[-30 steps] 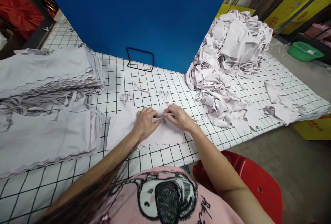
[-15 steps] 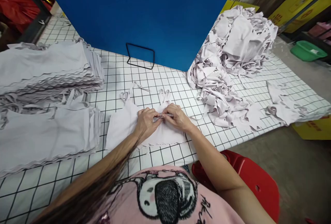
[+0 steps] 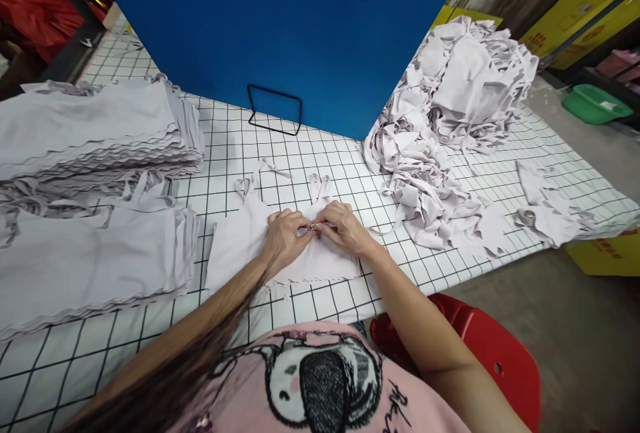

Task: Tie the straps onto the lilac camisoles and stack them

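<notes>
The left hand (image 3: 286,240) and right hand (image 3: 346,228) pinch the upper edge of a pale garment (image 3: 233,243) near the table's (image 3: 223,136) front edge. Beyond its right edge, a green basin's (image 3: 593,105) contents are unclear.

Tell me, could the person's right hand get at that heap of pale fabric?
Likely yes: nothing bulky stands between the right hand and the fabric heap to its right, though it now seems busy pinching at the pale garment.
</notes>
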{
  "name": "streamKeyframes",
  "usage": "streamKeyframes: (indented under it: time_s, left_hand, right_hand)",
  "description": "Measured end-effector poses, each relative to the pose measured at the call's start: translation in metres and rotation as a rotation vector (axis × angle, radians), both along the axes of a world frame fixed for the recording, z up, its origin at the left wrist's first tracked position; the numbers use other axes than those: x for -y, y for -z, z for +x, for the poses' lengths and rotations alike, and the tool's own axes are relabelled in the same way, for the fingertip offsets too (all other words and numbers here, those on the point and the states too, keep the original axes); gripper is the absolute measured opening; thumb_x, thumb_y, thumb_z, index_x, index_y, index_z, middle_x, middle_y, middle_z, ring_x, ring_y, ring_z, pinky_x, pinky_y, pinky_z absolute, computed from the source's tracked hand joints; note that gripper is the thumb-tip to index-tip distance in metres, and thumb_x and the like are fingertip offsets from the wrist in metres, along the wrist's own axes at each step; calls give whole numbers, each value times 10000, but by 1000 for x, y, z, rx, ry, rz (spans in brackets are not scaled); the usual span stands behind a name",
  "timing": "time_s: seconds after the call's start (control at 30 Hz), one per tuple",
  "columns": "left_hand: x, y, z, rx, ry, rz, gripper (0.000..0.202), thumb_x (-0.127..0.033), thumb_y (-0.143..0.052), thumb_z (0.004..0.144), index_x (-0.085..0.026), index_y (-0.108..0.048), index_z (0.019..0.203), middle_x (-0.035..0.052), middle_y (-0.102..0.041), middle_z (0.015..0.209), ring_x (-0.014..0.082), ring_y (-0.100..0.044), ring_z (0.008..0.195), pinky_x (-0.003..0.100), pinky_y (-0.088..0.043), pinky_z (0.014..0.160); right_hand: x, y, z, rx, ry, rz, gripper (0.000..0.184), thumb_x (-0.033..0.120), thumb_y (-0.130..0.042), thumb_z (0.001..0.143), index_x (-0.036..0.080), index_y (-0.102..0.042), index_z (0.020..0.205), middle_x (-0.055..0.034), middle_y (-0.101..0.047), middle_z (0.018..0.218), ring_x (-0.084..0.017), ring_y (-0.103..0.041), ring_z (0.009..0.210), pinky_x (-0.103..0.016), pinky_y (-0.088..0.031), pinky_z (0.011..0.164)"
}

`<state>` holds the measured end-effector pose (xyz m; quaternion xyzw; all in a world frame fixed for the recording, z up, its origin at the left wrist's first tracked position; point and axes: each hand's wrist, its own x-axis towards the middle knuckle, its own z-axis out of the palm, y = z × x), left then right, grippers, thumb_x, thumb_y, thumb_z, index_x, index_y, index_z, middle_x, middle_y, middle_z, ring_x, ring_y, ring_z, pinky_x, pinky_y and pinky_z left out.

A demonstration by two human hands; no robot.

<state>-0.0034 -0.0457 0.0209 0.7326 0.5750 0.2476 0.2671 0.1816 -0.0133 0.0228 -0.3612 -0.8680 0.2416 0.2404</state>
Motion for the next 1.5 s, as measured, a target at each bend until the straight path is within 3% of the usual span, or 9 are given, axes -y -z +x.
streamKeyframes:
  time_s: [1.1,1.3,1.5]
  left_hand:
    - [-2,-1,1,-10,4,-43,187,-346,-635,872,-213,-710,766,5,-732,865,215,-573,908,437,-318,936]
    - [-2,0,1,-7,15,-53,178,-359,-629,869,-227,-724,797,11,-743,902,230,-572,936,446,-312,924]
    - [-2,-3,2,-9,29,-57,215,-360,-594,884,-234,-721,765,4,-733,862,218,-556,902,441,-303,945]
  right_hand:
    - [0,8,5,130,-21,191,155,241,-478,973,175,-575,872,-43,-634,871,-192,-511,889,-347,-272,849]
    - [1,-2,9,223,-68,230,161,216,-455,984,178,-585,897,-27,-609,835,-184,-506,898,-354,-253,885]
    - [-6,-21,6,404,-198,343,278,105,-359,985,169,-568,813,-30,-598,797,-175,-462,846,-379,-242,904]
